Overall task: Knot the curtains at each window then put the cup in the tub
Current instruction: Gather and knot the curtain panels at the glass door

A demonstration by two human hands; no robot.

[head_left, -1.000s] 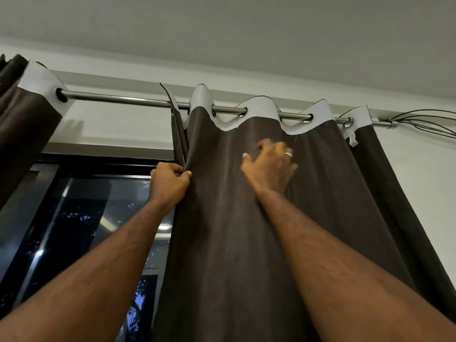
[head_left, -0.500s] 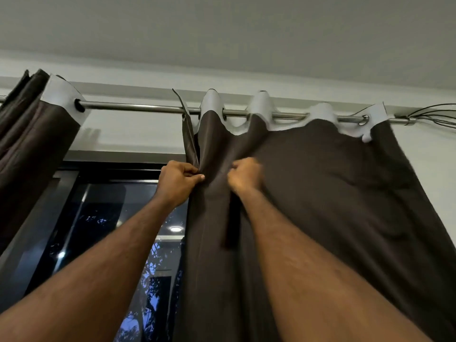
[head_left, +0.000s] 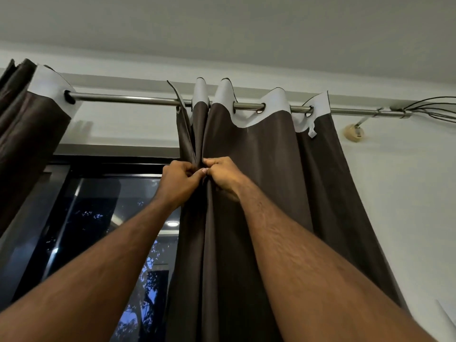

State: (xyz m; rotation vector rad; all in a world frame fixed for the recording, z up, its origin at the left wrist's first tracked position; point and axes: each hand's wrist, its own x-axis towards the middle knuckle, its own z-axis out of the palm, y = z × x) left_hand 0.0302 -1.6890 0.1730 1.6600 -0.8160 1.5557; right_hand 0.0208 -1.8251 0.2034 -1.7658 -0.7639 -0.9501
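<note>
Curtain (head_left: 266, 169) hangs from the rod (head_left: 128, 99), right of the window (head_left: 98, 230). My left hand (head_left: 179, 180) and right hand (head_left: 223, 177) pinch its folds together, knuckles touching. I judge I'm gathering; next, bunch the remaining width before knotting.

Curtain (head_left: 266, 169): matt brown cloth, white header band. Rod (head_left: 123, 99): smooth shiny metal. Window (head_left: 98, 218): glossy glass.

A metal rod (head_left: 128, 99) spans above a dark window (head_left: 98, 218); wires (head_left: 434, 107) fan off its right end
</note>
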